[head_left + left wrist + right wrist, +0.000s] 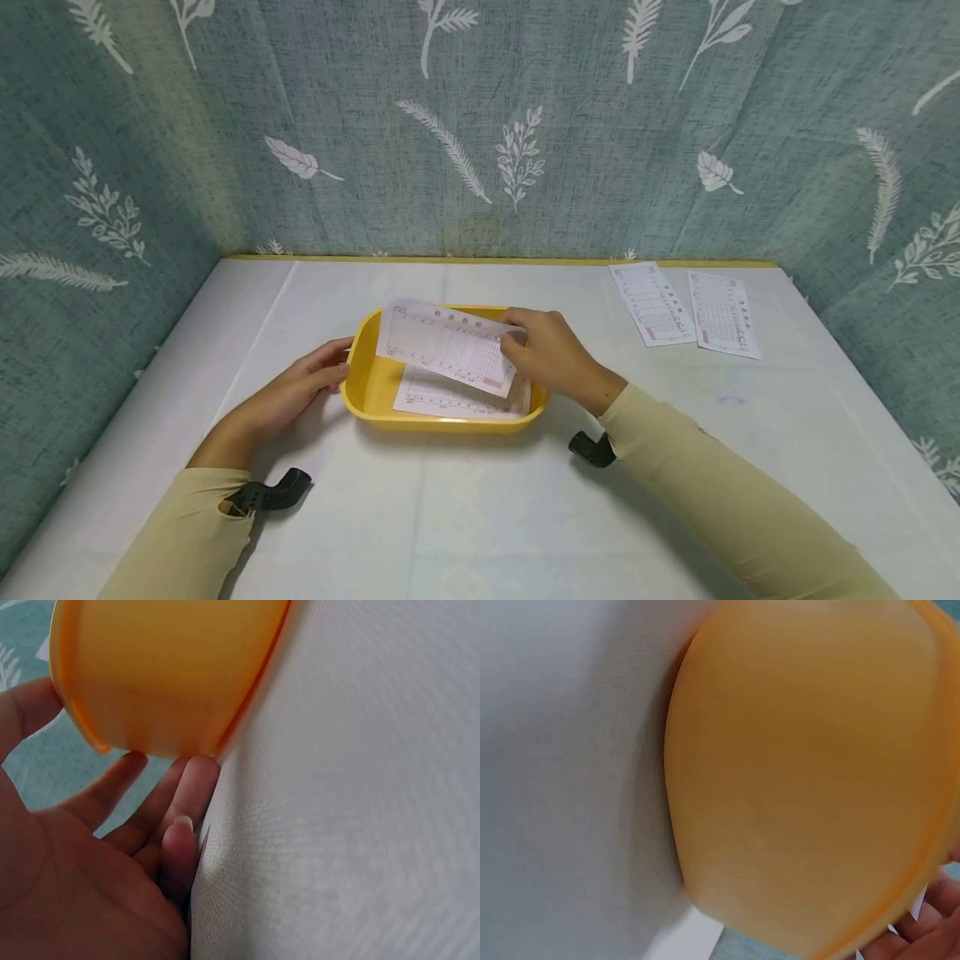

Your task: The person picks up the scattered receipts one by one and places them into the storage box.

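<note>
A shallow yellow plastic basin (pixel 442 424) sits on the table, shown from its outer wall in the left wrist view and the right wrist view. At its left end my left hand (pixel 300 387) holds it, thumb at the rim and fingertips against the outer wall (pixel 172 682). Over the basin's right side my right hand (pixel 551 354) pinches a printed paper receipt form (pixel 442 342) by its right end, the sheet tilted above the basin. Beneath it, more printed forms (pixel 450 393) lie inside; how many is hidden. In the right wrist view the basin mostly covers the right hand's fingers (pixel 937 922).
Two similar printed slips (pixel 652 304) (pixel 724 314) lie side by side at the table's back right. A white cloth (pixel 465 517) covers the table. Green leaf-patterned curtain (pixel 480 125) stands along the back and sides. Black camera mounts (pixel 273 492) are on both wrists.
</note>
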A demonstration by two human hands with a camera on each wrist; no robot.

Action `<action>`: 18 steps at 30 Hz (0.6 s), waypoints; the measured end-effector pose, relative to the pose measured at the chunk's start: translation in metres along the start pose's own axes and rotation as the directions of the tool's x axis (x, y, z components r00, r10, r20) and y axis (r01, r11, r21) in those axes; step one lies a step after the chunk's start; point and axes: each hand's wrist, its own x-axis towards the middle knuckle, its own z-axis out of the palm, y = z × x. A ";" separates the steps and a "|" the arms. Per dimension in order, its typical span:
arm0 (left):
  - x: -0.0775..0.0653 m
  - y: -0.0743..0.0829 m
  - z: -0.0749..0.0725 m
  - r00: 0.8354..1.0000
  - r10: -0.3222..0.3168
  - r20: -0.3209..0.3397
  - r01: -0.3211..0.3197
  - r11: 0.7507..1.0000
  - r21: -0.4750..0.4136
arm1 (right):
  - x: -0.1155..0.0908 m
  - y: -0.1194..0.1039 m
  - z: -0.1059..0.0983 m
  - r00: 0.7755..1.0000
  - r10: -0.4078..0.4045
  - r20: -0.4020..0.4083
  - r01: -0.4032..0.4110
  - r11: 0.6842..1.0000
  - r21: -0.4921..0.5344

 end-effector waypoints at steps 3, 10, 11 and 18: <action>0.000 0.000 -0.001 1.000 -0.004 0.000 0.004 1.000 0.017 | 0.002 0.000 0.005 1.000 0.006 0.021 -0.006 1.000 -0.011; 0.000 0.003 0.001 1.000 -0.018 0.006 0.018 1.000 0.026 | 0.003 0.002 0.011 0.997 0.052 0.049 -0.049 0.998 -0.046; 0.000 0.003 0.001 1.000 -0.020 0.007 0.019 0.999 0.025 | 0.004 0.003 0.013 0.997 0.055 0.052 -0.052 0.997 -0.058; 0.000 0.002 0.001 0.999 -0.033 -0.003 0.034 0.999 0.026 | 0.006 0.002 0.021 0.998 0.032 0.053 -0.017 0.967 -0.255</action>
